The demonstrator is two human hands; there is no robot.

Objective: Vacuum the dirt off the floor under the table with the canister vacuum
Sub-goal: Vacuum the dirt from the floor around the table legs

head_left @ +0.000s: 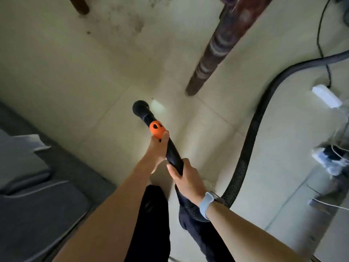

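The left hand [157, 148] grips the black vacuum wand [172, 152] just behind its orange collar [157, 130]; the right hand [186, 176] wraps its fingers around the wand lower down. Ahead of the left fingers, the nozzle [140, 107] points at the tiled floor [94, 72], near the table leg [213, 52]. Dirt specks [137, 25] lie well beyond the nozzle, and the ribbed hose [251, 133] curves away right of the right fingers.

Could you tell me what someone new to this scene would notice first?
Both hands grip a black vacuum wand in the centre: the left hand by its orange collar, the right hand lower down. A dark turned table leg slants above, with dirt specks on the pale floor beyond, and the ribbed hose curves along the right.
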